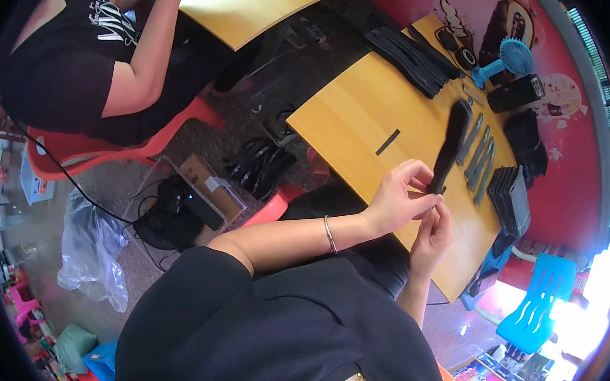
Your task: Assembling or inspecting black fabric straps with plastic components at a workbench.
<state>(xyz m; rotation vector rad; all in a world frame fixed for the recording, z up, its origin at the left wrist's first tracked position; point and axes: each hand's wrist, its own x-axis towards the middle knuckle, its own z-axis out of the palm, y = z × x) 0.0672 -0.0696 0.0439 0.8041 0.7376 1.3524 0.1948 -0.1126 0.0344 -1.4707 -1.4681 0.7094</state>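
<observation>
Above the wooden table (342,109) I hold up a long, dark padded strap (452,141) by its lower end. My left hand (403,193), with a bracelet at the wrist, pinches that end between thumb and fingers. Just below, the fingertips of my right hand (432,240) close on the same end; the exact grip is partly hidden. A short black strip (387,143) lies flat on the table beyond my left hand. Several slim dark-grey pieces (481,162) lie in a row to the right of the strap.
Long black straps (408,59) are piled at the table's far end, by a blue fan (515,56) and a black cylinder (516,94). Black pieces (509,200) are stacked along the right edge. A person (71,72) sits on a red chair (89,150) at another table.
</observation>
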